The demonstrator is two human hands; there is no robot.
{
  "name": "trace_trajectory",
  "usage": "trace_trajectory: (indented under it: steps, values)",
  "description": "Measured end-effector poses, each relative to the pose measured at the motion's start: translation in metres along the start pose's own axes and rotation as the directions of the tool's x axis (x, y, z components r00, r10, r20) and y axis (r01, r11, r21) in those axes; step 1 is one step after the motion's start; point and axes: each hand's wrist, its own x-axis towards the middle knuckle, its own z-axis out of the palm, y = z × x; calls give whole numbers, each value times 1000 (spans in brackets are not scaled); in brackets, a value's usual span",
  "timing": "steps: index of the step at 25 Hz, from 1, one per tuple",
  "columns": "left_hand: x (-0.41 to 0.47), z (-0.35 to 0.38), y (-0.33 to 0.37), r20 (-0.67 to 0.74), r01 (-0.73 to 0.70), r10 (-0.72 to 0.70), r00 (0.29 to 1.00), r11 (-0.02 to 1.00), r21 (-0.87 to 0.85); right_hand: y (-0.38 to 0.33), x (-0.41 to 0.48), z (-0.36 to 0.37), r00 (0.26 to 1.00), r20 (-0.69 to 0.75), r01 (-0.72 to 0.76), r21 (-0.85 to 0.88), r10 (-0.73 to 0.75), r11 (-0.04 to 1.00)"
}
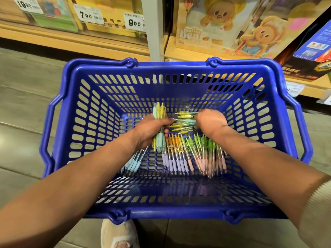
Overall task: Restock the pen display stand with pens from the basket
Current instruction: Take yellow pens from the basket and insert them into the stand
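Nearest to us, a pale shoe (118, 235) shows under the near rim of the blue basket (161, 214), and a cream sleeve (318, 212) edges our right arm. Both bare forearms reach forward and down into the basket.

On the basket floor, just past the near wall, lies a row of pens (177, 162) with tips toward us and clips away, so their long axes run near to far. Purple grips sit in the middle and pink to the right. A few blue ones fan out under our left wrist.

Further in, our left hand (152, 133) is closed round a bundle of pens (159, 120), mint and yellow, held roughly in line with the row below. We cannot count them. Just right of it, almost touching, our right hand (209, 122) comes down knuckles-up on a small heap of yellow pens (184, 122). These lie crosswise, their long axes running left to right, with their ends pointing at the bundle. The fingers curl down onto the heap but are hidden under the hand, so we cannot tell whether they grip any pen.

We judge that the coming move turns on that crosswise lie: the heap sits between our 2 hands, nearer the right, and each pen needs turning to line up with the bundle.

Beyond the far wall stands a wooden shelf (71, 40) with price tags (90, 15) and boxed toys (223, 24). The display stand is not in view.
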Motion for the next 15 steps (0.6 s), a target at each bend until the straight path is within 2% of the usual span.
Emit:
trace_trajectory:
  steps: [3, 7, 12, 14, 15]
  values:
    - [0, -2, -3, -23, 1, -2, 1000, 1000, -28, 3, -5, -3, 998, 26, -57, 174, 53, 983]
    - [3, -6, -3, -29, 8, -8, 1000, 1000, -20, 9, -15, -3, 994, 0, -99, 469, 112, 878]
    - [5, -6, -4, -95, 23, -21, 995, 1000, 20, 16, -33, -12, 994, 4, -91, 582, 109, 808]
    - [4, -5, -4, -122, 47, -46, 991, 999, 3, 16, -43, -17, 996, 46, -86, 737, 77, 671]
    - [3, -4, -4, -129, 55, -57, 990, 998, -19, 13, -48, -19, 995, 86, -102, 835, 56, 541]
